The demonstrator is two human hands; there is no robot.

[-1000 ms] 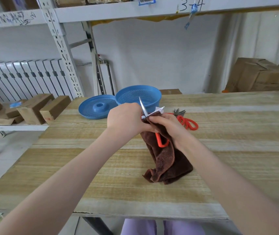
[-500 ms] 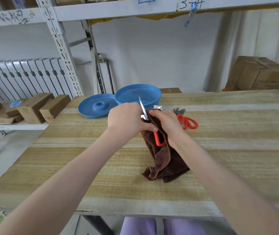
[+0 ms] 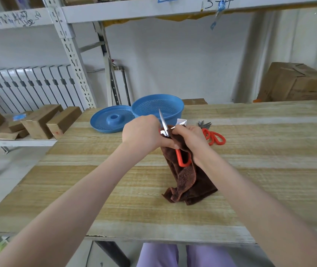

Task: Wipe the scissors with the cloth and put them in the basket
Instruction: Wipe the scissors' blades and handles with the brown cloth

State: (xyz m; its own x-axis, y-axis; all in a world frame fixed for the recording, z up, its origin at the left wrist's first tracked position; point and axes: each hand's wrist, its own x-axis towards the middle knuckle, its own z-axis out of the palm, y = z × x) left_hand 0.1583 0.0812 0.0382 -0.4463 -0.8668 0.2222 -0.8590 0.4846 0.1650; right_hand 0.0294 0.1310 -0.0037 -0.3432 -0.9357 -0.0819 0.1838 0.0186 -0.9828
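Observation:
Above the middle of the wooden table I hold a pair of orange-handled scissors with the blades spread; one blade points up. My left hand grips them near the pivot. My right hand presses a dark brown cloth around the other blade and handle. The cloth's lower end rests in a heap on the table. The blue mesh basket stands just behind my hands. A second pair of orange-handled scissors lies on the table to the right of my right hand.
A blue perforated lid lies left of the basket. Wooden blocks sit on a low shelf beyond the table's left edge. A cardboard box stands at the back right, and metal shelving and a radiator are behind.
My hands stay in nearly the same place. The cloth in my right hand has shifted a little along the scissors, and the orange handle loop shows lower against the cloth.

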